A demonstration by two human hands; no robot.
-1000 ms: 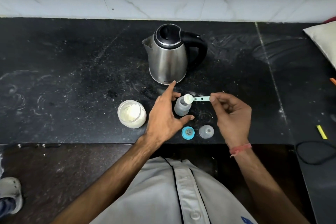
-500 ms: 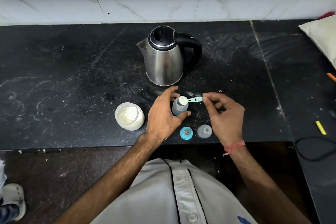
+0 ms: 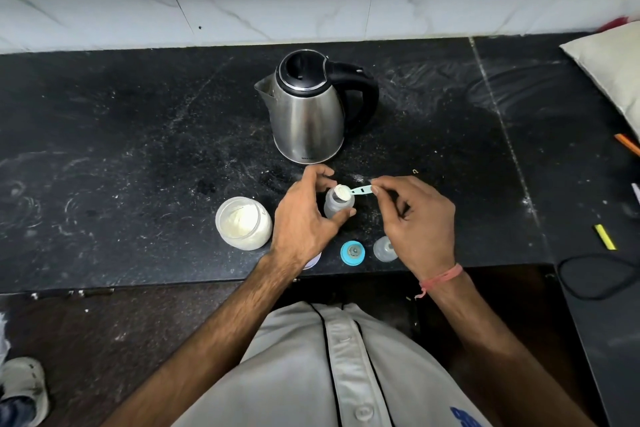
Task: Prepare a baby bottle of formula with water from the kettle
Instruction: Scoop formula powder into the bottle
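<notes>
A small clear baby bottle point(image 3: 337, 205) stands upright on the black counter, in front of a steel kettle point(image 3: 310, 107) with a black handle. My left hand point(image 3: 304, 218) curls round the bottle, thumb at its front and fingers behind. My right hand point(image 3: 420, 218) pinches the handle of a light blue scoop point(image 3: 360, 190). The scoop's bowl, heaped with white powder, sits tipped at the bottle's mouth. An open glass jar of white formula powder point(image 3: 243, 222) stands left of my left hand.
A blue bottle ring with teat point(image 3: 352, 252) and a clear cap point(image 3: 385, 248) lie near the counter's front edge. A white lid point(image 3: 312, 261) peeks from under my left wrist. A yellow marker point(image 3: 605, 236), a black cable point(image 3: 595, 276) and a cushion point(image 3: 613, 69) are at the right.
My left hand closed round the bottle. My right hand brought the scoop over the bottle's mouth and tipped it.
</notes>
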